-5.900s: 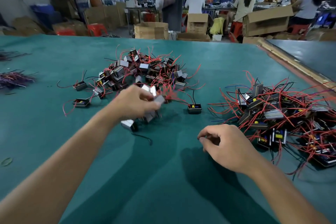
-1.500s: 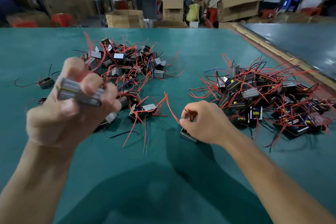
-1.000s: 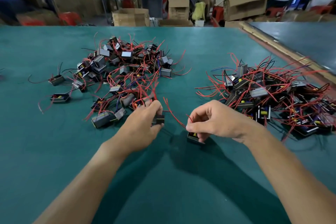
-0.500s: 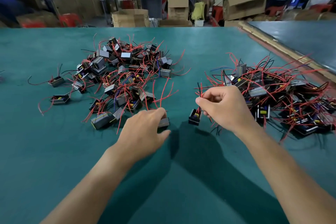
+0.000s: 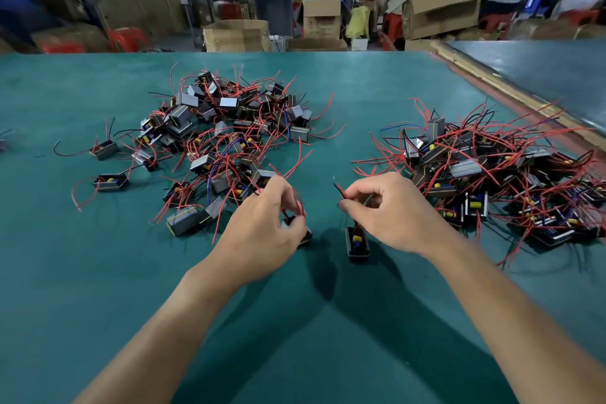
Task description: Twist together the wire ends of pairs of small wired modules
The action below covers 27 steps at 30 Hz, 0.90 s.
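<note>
Two small black wired modules lie on the green table between my hands. My left hand (image 5: pixel 265 233) covers most of the left module (image 5: pixel 306 237) and pinches its red wires just above it. My right hand (image 5: pixel 390 213) pinches the red and black wires of the right module (image 5: pixel 356 240), which stands on the table below its fingers with yellow and blue parts showing. The two wire ends are apart, with a gap of bare table between them.
A loose pile of modules with red wires (image 5: pixel 226 134) lies behind my left hand; a few strays (image 5: pixel 110 181) sit further left. A second tangled pile (image 5: pixel 492 174) lies to the right. The table's right edge (image 5: pixel 511 92) runs diagonally. Cardboard boxes and people stand beyond.
My right hand has lowered its module until it stands on the table, still holding the wires. My left hand has curled over its module and now pinches that module's red wires.
</note>
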Motion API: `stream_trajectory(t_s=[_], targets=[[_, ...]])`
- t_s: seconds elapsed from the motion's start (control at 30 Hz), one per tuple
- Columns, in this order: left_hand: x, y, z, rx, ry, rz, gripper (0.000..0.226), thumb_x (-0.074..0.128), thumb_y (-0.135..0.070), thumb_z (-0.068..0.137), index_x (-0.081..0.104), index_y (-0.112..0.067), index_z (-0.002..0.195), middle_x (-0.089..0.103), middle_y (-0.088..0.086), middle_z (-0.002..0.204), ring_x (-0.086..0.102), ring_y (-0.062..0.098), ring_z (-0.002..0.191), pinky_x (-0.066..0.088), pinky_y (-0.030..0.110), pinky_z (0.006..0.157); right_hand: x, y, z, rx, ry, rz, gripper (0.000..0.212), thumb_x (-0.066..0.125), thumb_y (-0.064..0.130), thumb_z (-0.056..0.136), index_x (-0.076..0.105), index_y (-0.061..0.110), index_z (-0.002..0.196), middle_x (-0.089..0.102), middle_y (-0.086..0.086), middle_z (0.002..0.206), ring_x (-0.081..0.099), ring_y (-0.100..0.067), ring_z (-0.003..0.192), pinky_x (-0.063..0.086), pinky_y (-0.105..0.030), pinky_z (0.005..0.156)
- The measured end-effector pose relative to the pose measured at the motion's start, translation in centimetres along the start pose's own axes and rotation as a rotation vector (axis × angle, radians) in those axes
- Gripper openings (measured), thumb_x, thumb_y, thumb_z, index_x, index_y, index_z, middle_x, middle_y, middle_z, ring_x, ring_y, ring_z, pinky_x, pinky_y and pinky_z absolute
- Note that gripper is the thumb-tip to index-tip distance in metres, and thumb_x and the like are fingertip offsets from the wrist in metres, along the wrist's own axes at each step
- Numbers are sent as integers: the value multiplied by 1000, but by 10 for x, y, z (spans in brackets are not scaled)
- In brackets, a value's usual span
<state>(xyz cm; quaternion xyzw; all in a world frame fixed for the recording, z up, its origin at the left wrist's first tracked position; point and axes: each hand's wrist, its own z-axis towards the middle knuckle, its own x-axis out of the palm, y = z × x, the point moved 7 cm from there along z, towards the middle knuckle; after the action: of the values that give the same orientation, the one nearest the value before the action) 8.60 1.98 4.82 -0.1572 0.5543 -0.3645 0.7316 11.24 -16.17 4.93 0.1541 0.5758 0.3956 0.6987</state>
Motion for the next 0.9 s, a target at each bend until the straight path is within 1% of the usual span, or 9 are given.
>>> stream_trajectory(t_s=[0.13,0.2,0.33,0.43,0.5,0.6,0.7,0.8,0.9], targets=[[12,9,0,-159,33,-195,42,76,-20,80,37,-21,96,67,-9,71,58,13,67,45,26,71,1,-1,0,-15,8,27,14,71,20,86,72,25,73,65,18,65,55,-9,53,46,-27,60],[20,13,1,-227,96,-316,36,64,-8,88,37,-18,109,65,-4,67,54,19,60,47,35,66,3,-1,0,-11,24,34,14,70,17,85,73,28,77,64,22,64,49,-2,49,42,-22,58],[18,5,1,-169,220,-409,40,49,8,83,52,-22,109,70,-6,77,42,17,52,38,23,54,6,-1,0,23,54,61,20,68,12,84,74,28,92,66,14,68,53,-6,52,47,-23,61],[13,-1,-3,-71,409,-381,43,51,1,69,68,-28,95,69,11,106,57,22,79,42,31,72,9,0,-2,18,86,75,23,65,10,85,72,29,94,70,9,70,63,-16,59,52,-28,65],[13,-3,-8,-70,559,-453,57,44,8,64,73,-33,91,66,2,120,57,12,117,46,32,86,9,1,-2,14,94,107,34,62,8,85,66,37,103,71,7,73,62,-17,57,51,-28,62],[10,-3,-8,-57,635,-484,73,41,25,77,78,-36,94,64,-11,130,44,-5,132,42,23,105,10,1,-2,6,108,128,54,56,8,87,52,52,117,71,10,76,62,-14,54,51,-26,61],[10,-2,-6,-61,607,-555,50,52,16,91,79,-26,93,71,-6,119,61,4,118,47,19,98,10,3,-3,-10,111,128,55,53,10,89,46,54,122,71,11,77,62,-16,55,53,-31,63],[12,-1,-4,-120,485,-655,24,67,12,83,73,-9,92,77,6,94,70,11,83,54,18,72,10,6,-4,-30,101,130,49,50,12,93,48,49,125,70,13,74,61,-20,54,54,-34,64],[12,0,-1,-101,403,-541,35,85,3,67,66,-11,94,75,7,89,66,11,76,55,28,73,7,8,-4,-48,84,110,46,50,12,95,48,43,130,70,15,71,62,-17,55,55,-33,68]])
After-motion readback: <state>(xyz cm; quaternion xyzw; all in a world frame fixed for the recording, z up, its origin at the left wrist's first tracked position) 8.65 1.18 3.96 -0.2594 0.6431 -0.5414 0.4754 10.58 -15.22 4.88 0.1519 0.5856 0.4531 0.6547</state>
